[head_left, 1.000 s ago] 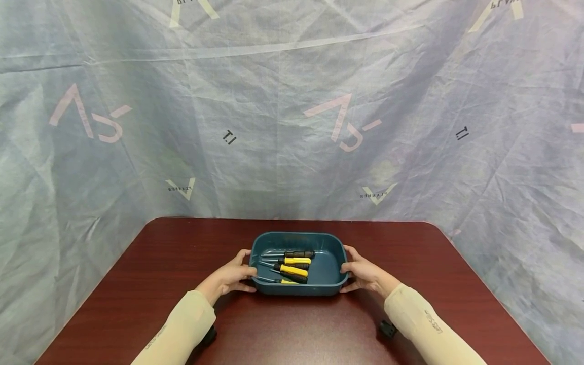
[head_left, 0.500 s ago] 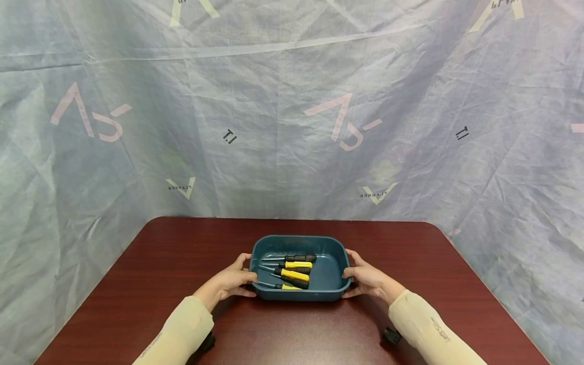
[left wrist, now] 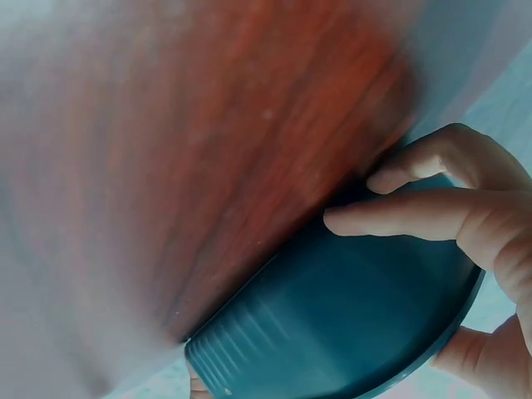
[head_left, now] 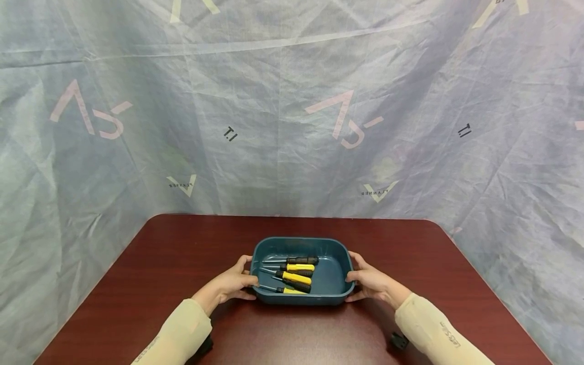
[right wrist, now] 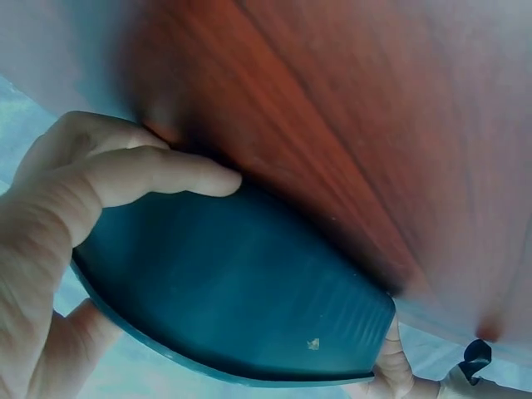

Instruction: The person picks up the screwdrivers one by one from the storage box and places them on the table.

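A dark teal rectangular bin [head_left: 335, 276] is in the middle of the head view, between my two hands. Several screwdrivers lie in its left part, among them a black-handled screwdriver [head_left: 303, 260] at the far side and a yellow-and-black screwdriver [head_left: 296, 277] nearer. My left hand [head_left: 232, 281] grips the left end, its thumb over the rim and fingers along the outer wall. At the right end my right hand [head_left: 371, 281] holds it likewise. In the left wrist view the bin's outer wall [left wrist: 349, 291] rises close to the tabletop; whether the base touches is unclear.
The dark red wooden table [head_left: 182, 243] extends around the bin. Behind and beside it hangs a grey printed cloth [head_left: 274, 126]. Black wrist devices are partly visible under the forearms, such as the right wrist device [head_left: 399, 340].
The bin, with the screwdrivers in it, has come slightly closer to me and a little to the right. Both hands have kept their grip and moved with it.
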A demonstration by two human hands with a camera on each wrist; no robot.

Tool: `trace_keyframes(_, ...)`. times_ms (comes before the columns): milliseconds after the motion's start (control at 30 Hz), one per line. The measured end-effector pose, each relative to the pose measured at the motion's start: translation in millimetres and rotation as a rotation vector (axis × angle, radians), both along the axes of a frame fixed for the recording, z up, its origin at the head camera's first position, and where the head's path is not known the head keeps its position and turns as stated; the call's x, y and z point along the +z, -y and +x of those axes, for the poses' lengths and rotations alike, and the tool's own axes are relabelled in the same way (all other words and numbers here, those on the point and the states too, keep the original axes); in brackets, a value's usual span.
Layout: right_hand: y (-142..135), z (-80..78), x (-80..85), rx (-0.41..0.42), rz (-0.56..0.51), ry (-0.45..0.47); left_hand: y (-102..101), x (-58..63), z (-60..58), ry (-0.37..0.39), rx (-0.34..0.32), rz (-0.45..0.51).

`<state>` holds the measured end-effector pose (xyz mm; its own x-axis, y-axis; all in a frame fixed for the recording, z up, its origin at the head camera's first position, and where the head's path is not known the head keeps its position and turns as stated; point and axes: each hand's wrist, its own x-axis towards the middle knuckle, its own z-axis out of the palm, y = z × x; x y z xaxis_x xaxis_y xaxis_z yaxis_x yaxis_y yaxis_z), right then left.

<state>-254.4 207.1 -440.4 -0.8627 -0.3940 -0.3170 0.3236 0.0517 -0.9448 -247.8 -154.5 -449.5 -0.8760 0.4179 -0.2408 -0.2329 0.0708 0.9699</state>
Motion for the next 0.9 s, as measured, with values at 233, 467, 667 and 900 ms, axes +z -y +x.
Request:
trace_keyframes(233, -2, 4.6, -1.0, 0.018, -0.009, 0.0, -1, -0.4, 4.7, 0.0, -0.001, -0.011)
trace_keyframes(467, -3, 8.1, 0.5, 0.026, -0.02, -0.005, -1, 1.3, 7.7, -0.011, -0.011, -0.023)
trace_keyframes(667, -3, 12.6, 1.9, 0.034, -0.02, -0.003, 0, 0.8, 11.7, -0.013, -0.022, -0.025)
trace_keyframes(900, -5, 19.8, 1.9, 0.046, -0.024, -0.001, -1, 2.2, 19.5, -0.034, -0.032, -0.035)
